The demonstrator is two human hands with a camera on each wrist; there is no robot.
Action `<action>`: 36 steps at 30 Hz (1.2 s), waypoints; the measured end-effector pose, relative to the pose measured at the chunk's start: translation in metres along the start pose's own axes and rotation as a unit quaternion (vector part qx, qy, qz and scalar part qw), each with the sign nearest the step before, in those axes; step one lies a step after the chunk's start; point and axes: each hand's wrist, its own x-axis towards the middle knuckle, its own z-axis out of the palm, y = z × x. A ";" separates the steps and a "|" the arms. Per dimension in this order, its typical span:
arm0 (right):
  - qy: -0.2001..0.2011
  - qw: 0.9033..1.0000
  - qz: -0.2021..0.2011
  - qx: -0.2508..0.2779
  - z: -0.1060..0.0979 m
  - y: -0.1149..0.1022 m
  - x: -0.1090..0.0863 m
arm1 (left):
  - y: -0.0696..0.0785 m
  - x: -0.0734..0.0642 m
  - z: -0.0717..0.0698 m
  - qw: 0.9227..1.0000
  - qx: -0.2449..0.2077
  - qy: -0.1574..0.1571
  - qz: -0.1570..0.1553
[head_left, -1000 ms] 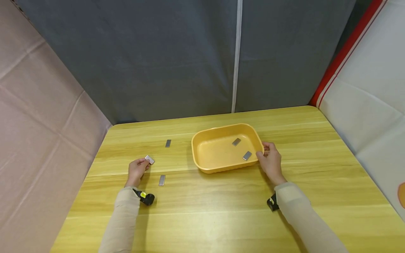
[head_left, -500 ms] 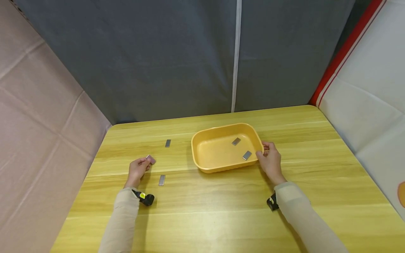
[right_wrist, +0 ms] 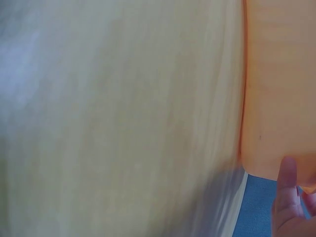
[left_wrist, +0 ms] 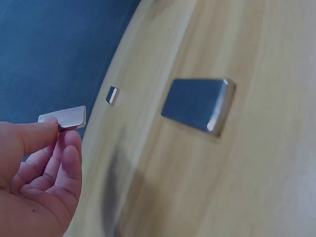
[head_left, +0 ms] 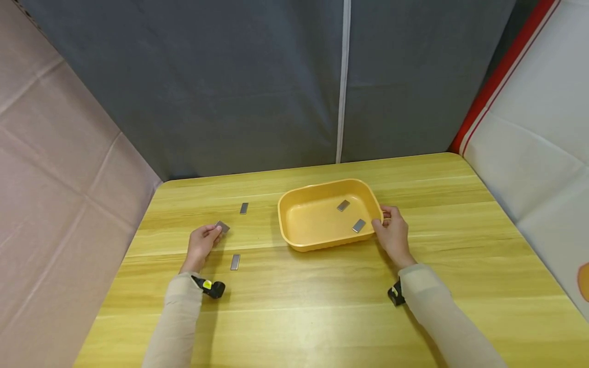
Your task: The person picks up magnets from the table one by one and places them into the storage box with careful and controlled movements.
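Observation:
Between thumb and fingers my left hand [head_left: 201, 245] pinches a flat, shiny rectangular metal block [head_left: 223, 226], raised above the table. In the left wrist view the block's pale face [left_wrist: 71, 117] catches the light. Two similar blocks lie on the table near this hand: a far block [head_left: 244, 208] and a near block [head_left: 235, 262]. My right hand [head_left: 394, 237] grips the right end of a yellow plastic tray [head_left: 313, 220], thumb on the near side of its rim. Inside the tray lie two more blocks, a back one [head_left: 343, 205] and a front one [head_left: 359, 226].
The wooden table [head_left: 322, 306] ends at a grey curtain [head_left: 253, 92] behind. Pinkish fabric [head_left: 69, 143] hangs at the left, and a white cloth [head_left: 543, 143] with a red border hangs at the right. Each wrist carries a small black camera.
My left hand has moved slightly away and to the right, and the metal block has turned in its fingers. My right hand and the tray have stayed in place.

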 end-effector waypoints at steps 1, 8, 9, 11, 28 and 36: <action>0.000 1.000 0.000 0.000 0.000 0.000 0.000 | 0.002 0.000 0.000 1.000 0.000 -0.004 0.001; 0.005 1.000 -0.003 0.000 0.000 0.000 0.000 | 0.016 -0.006 0.006 0.999 -0.020 -0.033 0.013; 0.005 1.000 -0.002 0.000 0.000 0.000 0.000 | 0.018 -0.007 0.007 0.999 -0.022 -0.034 0.016; 0.005 1.000 -0.003 -0.001 0.000 0.000 0.000 | 0.021 -0.009 0.010 0.999 -0.018 -0.033 0.025; 0.001 1.000 0.003 0.001 -0.001 -0.001 0.000 | 0.042 -0.015 0.027 0.997 -0.001 -0.064 0.042; 0.003 1.000 0.003 0.006 -0.001 -0.001 0.000 | 0.052 -0.020 0.031 0.996 -0.004 -0.069 0.057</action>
